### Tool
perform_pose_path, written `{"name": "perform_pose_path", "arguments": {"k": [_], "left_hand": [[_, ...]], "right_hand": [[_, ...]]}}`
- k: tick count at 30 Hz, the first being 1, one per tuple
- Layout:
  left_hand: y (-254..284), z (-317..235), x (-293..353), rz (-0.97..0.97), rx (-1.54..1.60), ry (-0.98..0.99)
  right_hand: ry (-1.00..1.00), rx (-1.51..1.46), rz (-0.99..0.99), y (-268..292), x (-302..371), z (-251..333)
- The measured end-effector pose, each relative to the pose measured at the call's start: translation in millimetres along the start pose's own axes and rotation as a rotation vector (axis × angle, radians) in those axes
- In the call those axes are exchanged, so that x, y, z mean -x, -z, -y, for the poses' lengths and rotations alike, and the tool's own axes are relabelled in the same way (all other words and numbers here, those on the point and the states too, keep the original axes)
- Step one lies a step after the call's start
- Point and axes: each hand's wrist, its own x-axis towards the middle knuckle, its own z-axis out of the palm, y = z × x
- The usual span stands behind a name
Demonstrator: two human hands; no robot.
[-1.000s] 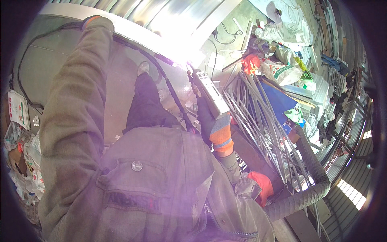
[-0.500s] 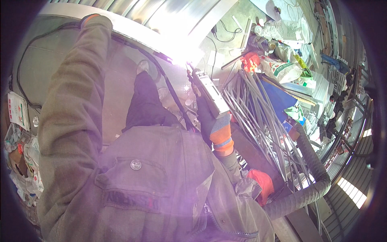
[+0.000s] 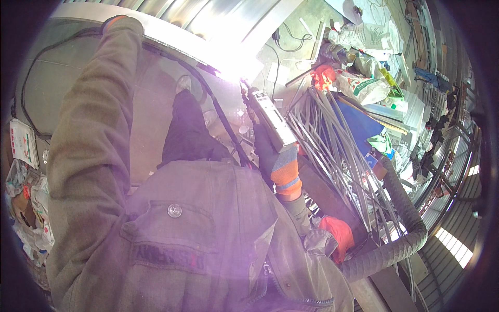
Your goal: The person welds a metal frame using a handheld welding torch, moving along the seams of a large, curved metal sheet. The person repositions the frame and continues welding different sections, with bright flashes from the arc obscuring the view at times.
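Note:
My right hand [image 3: 278,169], in a dark glove with an orange and grey knit cuff, is wrapped round a handheld welding torch [image 3: 275,125] with a silver box-shaped body. From its tip comes a blinding white glare [image 3: 234,65] at the lower edge of a ribbed metal panel [image 3: 161,11], hiding the spot itself. My left arm stretches to the upper left. Of my left hand [image 3: 115,22] only a bit of glove with an orange band shows beside the panel's pale rim; its fingers are hidden by the sleeve. A black cable [image 3: 221,112] runs below the rim.
Long thin metal strips [image 3: 332,145] lie bundled to the right, beside a blue sheet [image 3: 361,122]. A thick ribbed hose [image 3: 416,239] bends round them. Plastic bags [image 3: 369,91] and scrap clutter the far right; a white box [image 3: 22,140] stands at the left.
Very little differs. My left arm and the panel have shifted slightly up and left in the picture; the torch stays at the panel's edge with the glare still burning.

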Motion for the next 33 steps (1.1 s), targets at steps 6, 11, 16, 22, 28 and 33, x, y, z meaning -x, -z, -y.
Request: {"name": "perform_pose_path", "arguments": {"k": [6, 11, 16, 22, 28, 33], "left_hand": [[9, 8, 0, 0.042, 0.068, 0.019], [3, 8, -5, 0.006, -0.039, -0.010], [-4, 15, -25, 0.024, -0.080, -0.058], [2, 2, -8, 0.002, -0.086, 0.003], [3, -3, 4, -0.023, -0.116, 0.019], [1, -2, 4, -0.035, -0.124, 0.018]], "right_hand": [[-0.117, -0.094, -0.004, -3, 4, 10], [-0.133, -0.097, 0.005, -3, 4, 11], [-0.111, -0.060, 0.012, -2, 4, 7], [-0.081, -0.005, -0.012, -1, 6, 0], [-0.121, -0.036, -0.007, 1, 8, 0], [-0.079, -0.034, -0.013, 1, 8, 1]]}}
